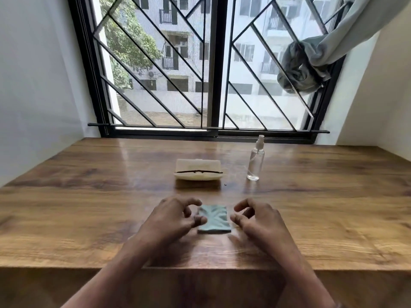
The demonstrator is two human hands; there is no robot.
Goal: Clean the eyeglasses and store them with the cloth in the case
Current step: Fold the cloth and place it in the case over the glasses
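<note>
Eyeglasses (198, 172) lie folded in the open case (198, 171), well beyond your fingers on the worktop (89, 196); they look light but fragile, so take them by the frame, not the lenses. Between your hands sits the folded cloth (214, 218): soft, limp, likely to unfold if lifted by one corner. Your left hand (175, 215) touches its left edge, fingers curled apart; your right hand (255, 216) hovers just beside it, fingers apart, holding nothing. A spray bottle (255, 161) stands beyond the right fingers.

Wooden table (89, 196): folded teal cloth (214, 218), open cream case (198, 173) seemingly with eyeglasses (198, 172), spray bottle (255, 161).
</note>
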